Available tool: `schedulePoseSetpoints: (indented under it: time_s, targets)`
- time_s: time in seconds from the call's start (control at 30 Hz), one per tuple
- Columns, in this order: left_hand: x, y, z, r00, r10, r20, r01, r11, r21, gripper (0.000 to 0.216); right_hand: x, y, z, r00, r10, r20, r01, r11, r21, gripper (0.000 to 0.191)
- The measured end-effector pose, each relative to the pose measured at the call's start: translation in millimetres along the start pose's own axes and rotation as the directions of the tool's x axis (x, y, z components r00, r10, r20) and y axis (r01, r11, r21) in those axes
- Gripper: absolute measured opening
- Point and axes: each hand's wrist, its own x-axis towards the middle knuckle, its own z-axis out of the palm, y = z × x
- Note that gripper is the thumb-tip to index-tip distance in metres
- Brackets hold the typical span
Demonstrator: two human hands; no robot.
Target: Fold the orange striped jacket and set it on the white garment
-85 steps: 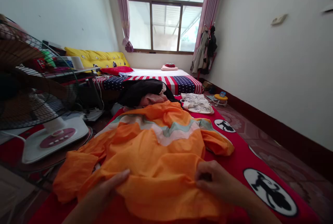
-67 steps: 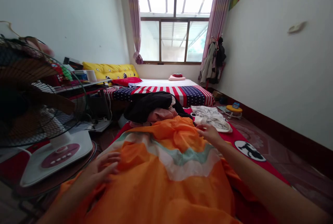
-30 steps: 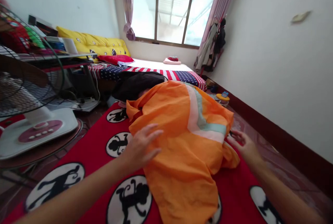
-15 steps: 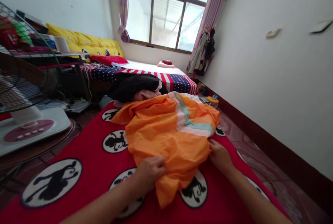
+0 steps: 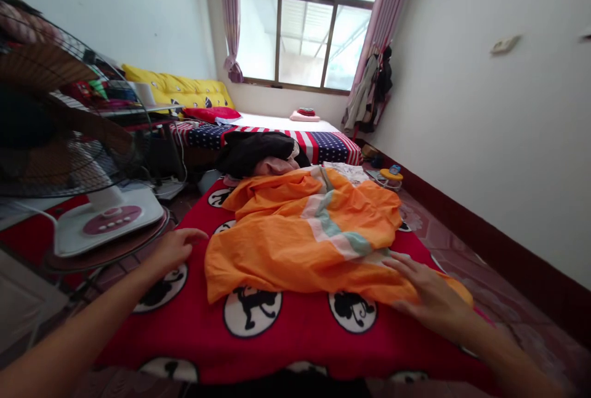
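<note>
Drawn away from the orange garment (image 5: 272, 253) since the earlier frame, the left hand (image 5: 173, 251) is empty, fingers loosely extended. The right hand (image 5: 425, 294) lies spread wide over the garment's near right part. The garment sits on the red blanket (image 5: 203, 339), black clothing (image 5: 253, 150) beyond.

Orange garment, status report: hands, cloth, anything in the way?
Left hand open beside garment; right hand open at its right side. Garment rumpled on red cover. Black heap just beyond.
</note>
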Motion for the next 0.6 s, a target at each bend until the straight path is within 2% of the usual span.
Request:
schedulePoseSetpoints:
  time_s: [0.07, 0.13, 0.2, 0.3, 0.37, 0.47, 0.53, 0.6]
  targets:
    - [7, 1, 5, 0.995, -0.083, -0.057, 0.076, 0.990, -0.123, 0.036, 12, -35, 7, 0.994, -0.110, 0.002, 0.109, 0.989, 0.103, 0.060]
    - [20, 12, 13, 0.985, -0.136, -0.102, 0.117, 0.978, -0.171, 0.037, 26, -72, 21, 0.980, -0.197, 0.014, 0.191, 0.962, 0.194, 0.061]
    - [37, 29, 24, 0.977, -0.167, -0.130, 0.150, 0.980, -0.131, 0.040, 40, -107, 40, 0.966, -0.259, 0.008, 0.251, 0.941, 0.229, 0.064]
    - [67, 50, 42, 0.971, -0.191, -0.146, 0.188, 0.981, -0.037, 0.032, 58, -149, 68, 0.942, -0.335, 0.013, 0.325, 0.923, 0.206, 0.058]
    - [88, 60, 52, 0.966, -0.224, -0.130, 0.228, 0.973, 0.022, 0.032, 68, -169, 82, 0.940, -0.341, 0.026, 0.333, 0.930, 0.155, 0.052]
    - [112, 70, 64, 0.963, -0.253, -0.099, 0.261, 0.962, 0.082, 0.052, 83, -185, 100, 0.952, -0.305, 0.034, 0.304, 0.952, 0.022, 0.033]
    - [120, 78, 75, 0.970, -0.231, -0.082, 0.239, 0.965, 0.105, 0.072, 93, -191, 110, 0.957, -0.287, 0.042, 0.289, 0.955, -0.068, 0.019]
    - [120, 87, 88, 0.983, -0.174, -0.058, 0.180, 0.976, 0.121, 0.080, 101, -197, 117, 0.956, -0.289, 0.046, 0.293, 0.951, -0.104, 0.019]
